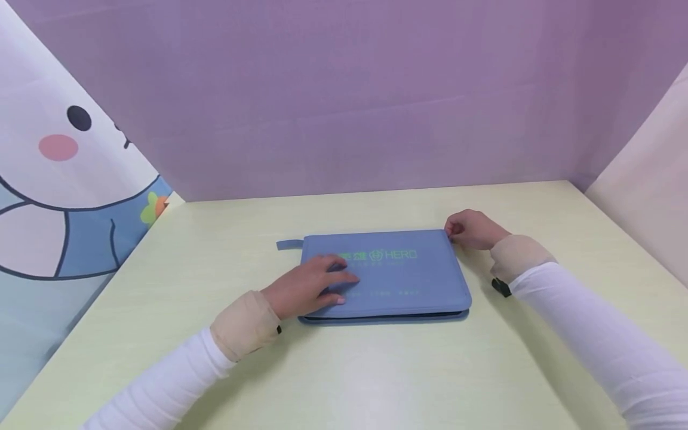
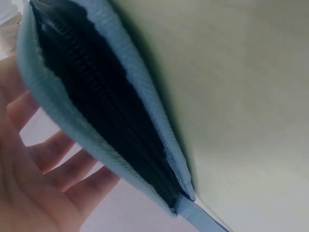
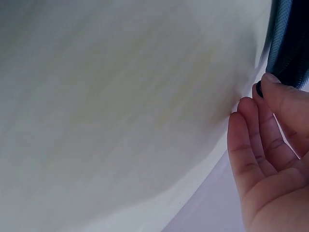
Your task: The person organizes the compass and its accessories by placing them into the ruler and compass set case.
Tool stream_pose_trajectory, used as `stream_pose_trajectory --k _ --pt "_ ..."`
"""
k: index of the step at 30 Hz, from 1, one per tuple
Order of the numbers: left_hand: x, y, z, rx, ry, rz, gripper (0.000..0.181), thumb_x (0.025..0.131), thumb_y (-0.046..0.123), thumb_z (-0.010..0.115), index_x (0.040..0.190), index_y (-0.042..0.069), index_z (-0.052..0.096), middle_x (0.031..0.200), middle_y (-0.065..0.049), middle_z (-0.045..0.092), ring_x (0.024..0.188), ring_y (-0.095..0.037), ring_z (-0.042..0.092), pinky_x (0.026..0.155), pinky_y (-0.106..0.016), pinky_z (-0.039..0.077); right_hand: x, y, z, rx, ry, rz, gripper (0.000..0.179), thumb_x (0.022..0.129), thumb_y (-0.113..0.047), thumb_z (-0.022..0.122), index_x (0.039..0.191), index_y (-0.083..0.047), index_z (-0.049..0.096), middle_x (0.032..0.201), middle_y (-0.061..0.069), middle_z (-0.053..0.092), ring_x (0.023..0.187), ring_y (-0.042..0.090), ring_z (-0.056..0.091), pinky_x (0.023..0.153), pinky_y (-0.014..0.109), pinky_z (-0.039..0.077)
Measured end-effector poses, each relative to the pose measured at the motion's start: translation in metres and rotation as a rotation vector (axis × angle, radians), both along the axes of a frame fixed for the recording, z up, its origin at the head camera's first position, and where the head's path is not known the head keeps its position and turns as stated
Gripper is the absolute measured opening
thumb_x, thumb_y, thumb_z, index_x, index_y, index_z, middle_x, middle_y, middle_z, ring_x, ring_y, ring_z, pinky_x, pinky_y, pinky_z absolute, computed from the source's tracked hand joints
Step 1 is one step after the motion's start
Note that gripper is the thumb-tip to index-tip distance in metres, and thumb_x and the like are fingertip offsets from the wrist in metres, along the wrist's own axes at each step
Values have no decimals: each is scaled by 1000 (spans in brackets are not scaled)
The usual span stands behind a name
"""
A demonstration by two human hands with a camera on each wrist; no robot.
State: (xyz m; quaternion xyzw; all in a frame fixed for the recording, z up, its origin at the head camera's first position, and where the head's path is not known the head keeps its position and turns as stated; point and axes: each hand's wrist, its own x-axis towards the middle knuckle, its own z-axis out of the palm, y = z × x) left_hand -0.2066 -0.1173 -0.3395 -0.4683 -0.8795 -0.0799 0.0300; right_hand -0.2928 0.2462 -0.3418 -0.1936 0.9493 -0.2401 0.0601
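Observation:
A flat blue zip case [image 1: 424,278] with green lettering lies on the table. My left hand [image 1: 309,286] rests on its cover near the left side, fingers spread. The left wrist view shows the case's side gaping, with dark zipper teeth [image 2: 116,108] along the gap and a blue fabric tab [image 2: 200,216] at the end. At the far right corner, my right hand [image 1: 475,230] pinches a small black zipper pull [image 3: 259,90] between thumb and index finger. The other fingers of that hand are bent beside it. What lies inside the case is hidden in the dark.
The pale table [image 1: 376,370] extends around the case on all sides. A purple cloth wall [image 1: 365,107] stands behind it. On the left hangs a cloth with a cartoon print [image 1: 70,197], and a pale cloth [image 1: 645,173] hangs on the right.

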Motion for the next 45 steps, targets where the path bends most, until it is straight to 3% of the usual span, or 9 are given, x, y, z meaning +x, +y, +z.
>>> stream_pose_trajectory --k 11,22,30,45 --pt "-1 0 0 -4 14 -11 38 87 26 68 123 15 62 123 -16 55 113 -32 53 96 -42 45 -1 11 -1 32 68 64 13 80 3 67 75 -8 61 69 -2 59 70 16 49 69 31 41" --pt "2 2 -2 -15 14 8 38 89 27 66 125 16 60 125 -15 55 116 -32 52 98 -43 44 9 11 0 58 163 163 19 79 10 64 74 -9 60 70 -2 58 71 17 50 68 34 44" --pt "5 2 -4 -12 21 11 38 89 26 66 125 16 61 125 -14 55 115 -31 53 97 -42 45 18 11 0 84 223 180 22 80 12 61 76 -10 64 73 -1 60 72 17 52 70 36 47" --pt "6 9 -1 -34 9 14 39 89 26 66 126 16 60 126 -15 54 115 -32 52 97 -41 45 27 14 4 98 236 189 27 78 15 60 73 -11 61 71 -3 59 69 15 50 65 33 46"
